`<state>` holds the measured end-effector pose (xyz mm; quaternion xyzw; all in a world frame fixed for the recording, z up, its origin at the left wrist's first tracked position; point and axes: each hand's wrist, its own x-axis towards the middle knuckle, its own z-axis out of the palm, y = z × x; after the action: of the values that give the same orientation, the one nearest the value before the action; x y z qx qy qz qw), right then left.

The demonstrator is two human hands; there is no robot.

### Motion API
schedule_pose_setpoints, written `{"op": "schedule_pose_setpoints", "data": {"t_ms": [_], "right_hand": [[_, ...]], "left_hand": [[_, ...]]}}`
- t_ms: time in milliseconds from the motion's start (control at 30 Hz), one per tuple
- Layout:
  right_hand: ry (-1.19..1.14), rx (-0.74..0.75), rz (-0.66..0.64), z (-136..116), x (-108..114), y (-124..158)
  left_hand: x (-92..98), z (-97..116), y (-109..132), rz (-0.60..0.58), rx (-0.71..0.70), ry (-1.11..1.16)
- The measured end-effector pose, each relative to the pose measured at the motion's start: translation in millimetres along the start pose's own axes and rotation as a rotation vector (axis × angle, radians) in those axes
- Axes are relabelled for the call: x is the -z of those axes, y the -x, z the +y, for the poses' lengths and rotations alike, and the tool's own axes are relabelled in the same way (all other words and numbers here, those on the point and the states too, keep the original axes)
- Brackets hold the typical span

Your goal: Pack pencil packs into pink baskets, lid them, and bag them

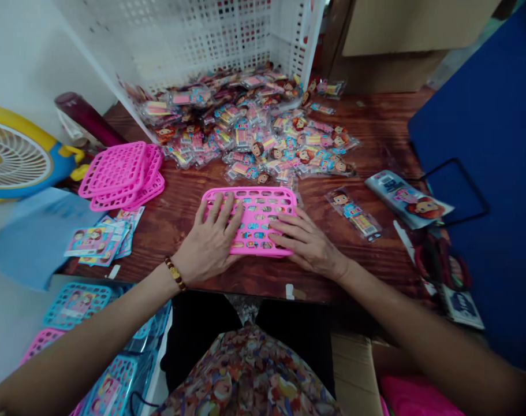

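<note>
A pink plastic lid [254, 199] with rows of slots lies on the table, and colourful packets show through its holes. Whatever container may be under it is mostly hidden. My left hand [211, 240] rests flat on its left part, fingers stretched out and slightly spread. On the right side, my right hand [308, 240] lies with straight fingers over the edge, its thumb hard to see. Both hands press on the lid without closing round it. Just beyond is a heap of small clear-wrapped packets [245, 136], with a single packet [353, 214] lying apart to the right.
A white crate [202, 40] lies tipped behind the heap. Left are stacked pink lids [115, 173], printed cards [100, 240], a fan [20, 153] and a dark red bottle [89, 118]. Right are scissors [442, 260] and a printed pack [407, 199]. Blue baskets [78, 306] stand below left.
</note>
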<state>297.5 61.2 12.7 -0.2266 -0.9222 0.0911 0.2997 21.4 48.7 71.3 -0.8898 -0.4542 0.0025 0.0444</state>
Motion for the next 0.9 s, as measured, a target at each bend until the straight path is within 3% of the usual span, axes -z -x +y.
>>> {"op": "schedule_pose_setpoints", "data": {"t_ms": [133,333,600,733,900], "right_hand": [[-0.003,0.019,0.107,0.5,-9.6,1.3],[0.022,-0.005,0.102,0.6,-16.0,3.0],[0.028,-0.078,0.189,-10.0,-24.8,-6.0],[0.032,-0.099,0.245,-16.6,-30.5,-7.3],[0.019,-0.110,0.228,-14.9,-28.8,-5.9]], "left_hand": [[-1.7,-0.8,0.0,0.033,-0.002,0.029],[-5.5,-2.1,-2.2,0.079,0.007,0.025],[-3.1,-34.4,-10.7,0.030,-0.123,0.168],[1.5,-29.6,-18.8,0.057,0.033,0.234],[2.0,9.2,-41.8,0.122,0.270,0.154]]}}
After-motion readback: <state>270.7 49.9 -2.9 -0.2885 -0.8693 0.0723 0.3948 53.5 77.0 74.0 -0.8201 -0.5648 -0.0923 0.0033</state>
